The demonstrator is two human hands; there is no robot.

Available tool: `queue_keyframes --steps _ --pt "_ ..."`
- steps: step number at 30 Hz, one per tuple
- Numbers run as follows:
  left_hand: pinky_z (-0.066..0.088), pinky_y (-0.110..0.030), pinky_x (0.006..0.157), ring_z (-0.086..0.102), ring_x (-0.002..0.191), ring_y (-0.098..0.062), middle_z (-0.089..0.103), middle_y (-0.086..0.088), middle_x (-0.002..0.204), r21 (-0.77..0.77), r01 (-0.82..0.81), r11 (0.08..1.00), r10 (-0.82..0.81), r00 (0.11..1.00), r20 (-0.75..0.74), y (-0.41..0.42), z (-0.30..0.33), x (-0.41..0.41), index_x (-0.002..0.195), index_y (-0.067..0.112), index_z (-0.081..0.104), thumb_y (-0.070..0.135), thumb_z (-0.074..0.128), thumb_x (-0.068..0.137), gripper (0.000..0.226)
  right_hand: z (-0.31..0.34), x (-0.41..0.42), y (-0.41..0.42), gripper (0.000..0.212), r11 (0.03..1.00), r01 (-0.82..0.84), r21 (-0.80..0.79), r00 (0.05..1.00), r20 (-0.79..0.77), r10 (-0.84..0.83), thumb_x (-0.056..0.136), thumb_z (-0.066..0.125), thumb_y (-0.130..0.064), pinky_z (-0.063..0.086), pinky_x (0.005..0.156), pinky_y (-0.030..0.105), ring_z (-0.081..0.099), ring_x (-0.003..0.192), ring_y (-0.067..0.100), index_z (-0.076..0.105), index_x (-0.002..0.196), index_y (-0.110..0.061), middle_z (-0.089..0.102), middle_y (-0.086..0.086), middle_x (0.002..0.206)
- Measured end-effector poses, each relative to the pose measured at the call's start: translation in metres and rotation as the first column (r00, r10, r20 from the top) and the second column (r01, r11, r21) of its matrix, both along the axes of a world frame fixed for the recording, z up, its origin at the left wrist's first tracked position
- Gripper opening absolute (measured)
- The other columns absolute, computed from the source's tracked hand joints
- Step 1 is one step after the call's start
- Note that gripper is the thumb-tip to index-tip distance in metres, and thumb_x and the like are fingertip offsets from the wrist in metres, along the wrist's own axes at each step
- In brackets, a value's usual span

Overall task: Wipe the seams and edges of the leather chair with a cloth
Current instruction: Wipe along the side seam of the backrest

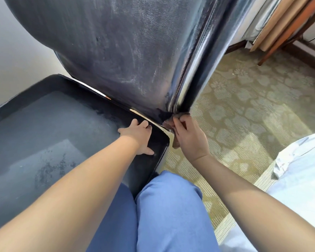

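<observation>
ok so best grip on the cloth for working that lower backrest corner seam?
Pinch the bunched upper part of the cloth, coming from the chair's outer side as the right hand does. The wad sits against the backrest bottom corner and its tail hangs free below. The left hand rests on the seat.

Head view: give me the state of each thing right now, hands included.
Left hand: fingers straight, pressing on the seat's rear corner.
Right hand: gripping the cloth at the backrest's bottom corner.
Cloth: bunched, pressed against the seam.
Seat: dusty, streaked.
Backrest: upright, smeared with wipe marks.
</observation>
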State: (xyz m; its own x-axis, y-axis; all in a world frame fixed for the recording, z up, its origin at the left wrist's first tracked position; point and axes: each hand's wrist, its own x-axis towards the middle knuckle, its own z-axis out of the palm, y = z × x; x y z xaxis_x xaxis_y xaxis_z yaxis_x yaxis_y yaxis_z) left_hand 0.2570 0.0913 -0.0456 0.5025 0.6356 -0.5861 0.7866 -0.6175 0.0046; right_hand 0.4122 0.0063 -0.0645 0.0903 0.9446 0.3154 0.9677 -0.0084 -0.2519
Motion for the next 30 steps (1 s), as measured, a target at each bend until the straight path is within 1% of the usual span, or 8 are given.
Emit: queue_keyframes --steps 4,8,12,15,19,22,26,30 --pt "0.046 -0.051 0.089 0.022 0.131 -0.026 0.023 0.004 0.145 0.011 0.014 1.0 -0.014 1.0 -0.013 0.002 -0.003 0.001 0.153 0.015 0.017 0.061 0.06 0.083 0.094 -0.009 -0.007 0.007 0.035 0.997 -0.031 -0.077 0.999 -0.029 0.029 0.099 0.034 -0.021 0.038 0.08 0.028 0.049 0.097 0.024 0.061 0.117 -0.006 0.057 0.007 0.106" --pt "0.045 -0.051 0.086 0.023 0.127 -0.027 0.025 0.003 0.14 0.013 0.012 1.0 -0.012 1.0 -0.017 0.005 -0.003 0.004 0.152 0.014 0.018 0.061 0.062 0.082 0.095 -0.028 -0.004 0.012 0.035 0.957 0.055 -0.285 0.979 -0.171 -0.107 0.085 0.035 -0.007 0.048 0.056 0.03 0.056 0.068 0.032 0.067 0.098 0.0 0.061 0.012 0.087" --pt "0.045 -0.05 0.084 0.024 0.125 -0.027 0.025 0.003 0.139 0.008 0.006 1.0 -0.006 1.0 -0.018 0.007 -0.006 0.006 0.151 0.014 0.02 0.059 0.065 0.08 0.096 -0.059 0.007 0.014 0.018 0.919 0.151 -0.364 0.978 -0.078 -0.192 0.097 0.036 -0.016 0.029 0.062 0.032 0.044 0.079 0.03 0.052 0.093 -0.009 0.044 0.0 0.078" --pt "0.041 -0.047 0.078 0.024 0.124 -0.027 0.025 0.002 0.139 0.009 -0.002 1.0 0.002 1.0 -0.005 0.006 -0.006 0.006 0.15 0.014 0.022 0.059 0.066 0.079 0.095 -0.061 0.008 0.011 0.028 0.898 0.127 -0.422 0.979 -0.089 -0.181 0.099 0.031 -0.021 0.028 0.07 0.03 0.048 0.095 0.029 0.055 0.107 -0.009 0.052 0.006 0.099" --pt "0.042 -0.05 0.083 0.023 0.125 -0.027 0.024 0.003 0.14 0.017 0.004 1.0 -0.004 1.0 -0.004 0.005 -0.005 0.005 0.151 0.014 0.021 0.06 0.065 0.08 0.095 -0.041 0.006 0.012 0.053 0.943 0.016 -0.333 0.999 -0.032 -0.029 0.091 0.016 -0.035 0.031 0.073 0.023 0.048 0.096 0.021 0.056 0.116 -0.011 0.053 0.005 0.109" --pt "0.044 -0.051 0.088 0.022 0.128 -0.028 0.022 0.003 0.142 0.009 -0.001 1.0 0.001 1.0 -0.011 0.004 -0.003 0.004 0.152 0.016 0.017 0.06 0.064 0.081 0.096 -0.018 0.002 0.006 0.036 0.982 0.008 -0.19 0.989 -0.142 -0.036 0.087 0.037 -0.015 0.049 0.06 0.032 0.056 0.076 0.025 0.067 0.101 -0.001 0.056 0.011 0.095" --pt "0.043 -0.049 0.085 0.022 0.13 -0.026 0.02 0.004 0.147 0.014 -0.002 1.0 0.002 1.0 -0.005 0.003 -0.004 0.003 0.153 0.015 0.015 0.06 0.062 0.082 0.096 0.001 0.007 0.008 0.01 0.995 0.091 0.03 0.926 -0.369 -0.074 0.093 0.046 -0.03 0.04 0.072 0.026 0.052 0.084 0.016 0.055 0.094 -0.027 0.067 0.003 0.086" --pt "0.047 -0.049 0.091 0.023 0.134 -0.024 0.023 0.005 0.149 -0.007 -0.01 1.0 0.01 1.0 0.011 0.004 0.001 0.003 0.152 0.014 0.021 0.06 0.064 0.081 0.094 0.024 0.009 0.004 0.017 0.973 0.17 0.159 0.93 -0.353 -0.105 0.092 0.051 -0.025 0.035 0.077 0.021 0.045 0.089 0.005 0.063 0.097 -0.014 0.062 -0.002 0.098"
